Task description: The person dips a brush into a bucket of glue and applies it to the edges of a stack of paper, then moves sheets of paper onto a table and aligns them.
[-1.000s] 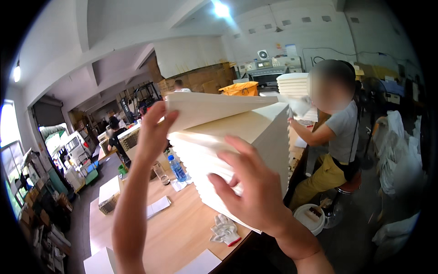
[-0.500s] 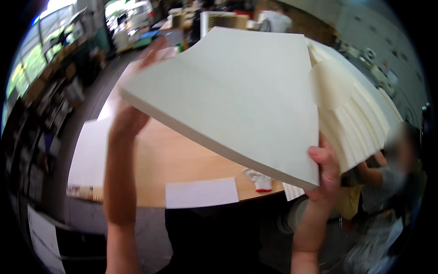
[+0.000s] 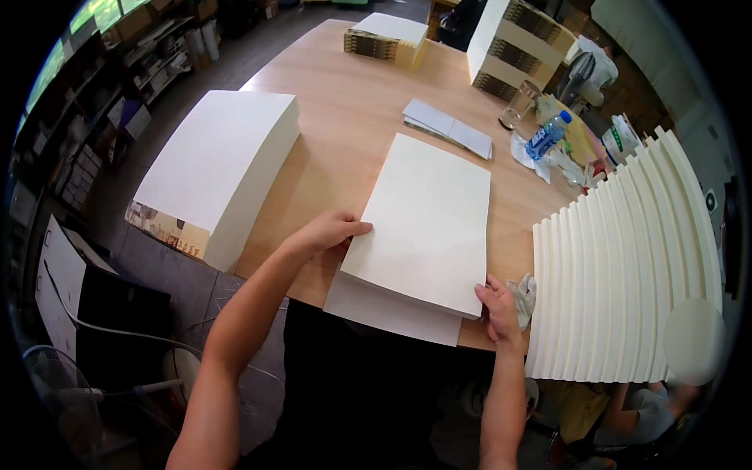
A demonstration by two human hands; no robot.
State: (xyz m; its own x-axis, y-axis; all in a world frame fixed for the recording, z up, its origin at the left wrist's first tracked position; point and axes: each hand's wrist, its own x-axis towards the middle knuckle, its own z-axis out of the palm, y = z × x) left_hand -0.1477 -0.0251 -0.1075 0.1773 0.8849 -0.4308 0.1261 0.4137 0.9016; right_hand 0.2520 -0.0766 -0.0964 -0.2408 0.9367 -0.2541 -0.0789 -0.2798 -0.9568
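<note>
A thick block of white paper [image 3: 427, 223] lies low over the wooden table [image 3: 321, 176] in front of me. My left hand [image 3: 337, 229] grips its left edge, thumb on top and fingers hidden beneath. At the near right corner my right hand [image 3: 499, 308] is closed on the block, with the thumb on its upper face. A flat white sheet [image 3: 392, 315] shows under the block along the table's near edge. Just beside my right hand lies a white glove [image 3: 525, 296].
A tall white paper stack [image 3: 215, 157] stands at left; fanned cream paper blocks [image 3: 619, 266] fill the right. Farther off are folded papers [image 3: 448, 128], a glass [image 3: 518, 108], a water bottle [image 3: 548, 137] and more stacks [image 3: 388, 35]. A person's arm [image 3: 627, 419] shows at lower right.
The paper block has come down from a raised, tilted position to lie low over the table. Both hands moved down with it, and my view has tipped toward the table.
</note>
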